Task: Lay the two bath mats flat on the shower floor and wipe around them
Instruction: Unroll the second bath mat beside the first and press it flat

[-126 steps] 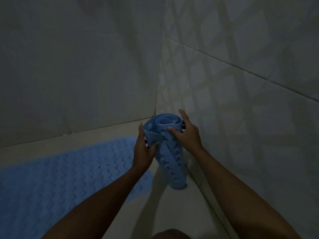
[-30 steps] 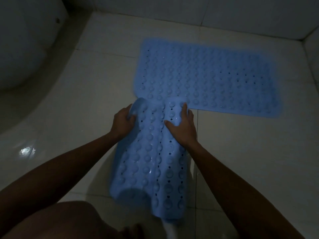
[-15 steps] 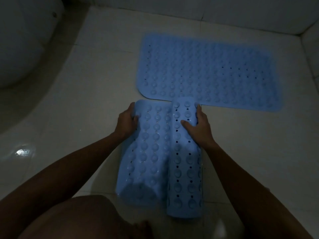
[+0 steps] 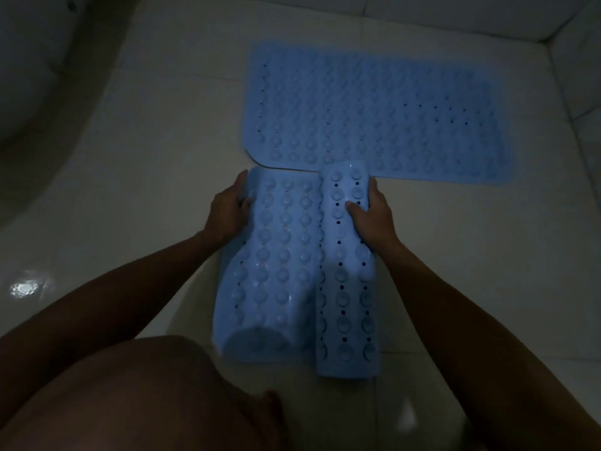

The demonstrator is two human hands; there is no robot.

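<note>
One blue bath mat (image 4: 374,112) lies flat on the pale tiled shower floor (image 4: 169,138), along the far wall. A second blue mat (image 4: 283,252), suction cups up, lies partly unrolled in front of it. Its left part is spread and still bowed; its right part is a roll (image 4: 349,278) whose far end overlaps the flat mat's near edge. My left hand (image 4: 227,209) grips the spread mat's left edge near the far corner. My right hand (image 4: 370,213) grips the roll's far end, thumb on top.
A white rounded fixture (image 4: 35,60) fills the upper left corner. Tiled walls (image 4: 487,14) close off the back and right. My knee (image 4: 136,395) is at the bottom left. The room is dim, with a light glint (image 4: 24,288) on the wet floor.
Since 4.2 s ago the rolled mat left the corner and came down onto the floor. In the last second it has unrolled wider, my right hand pushing the roll rightwards.
</note>
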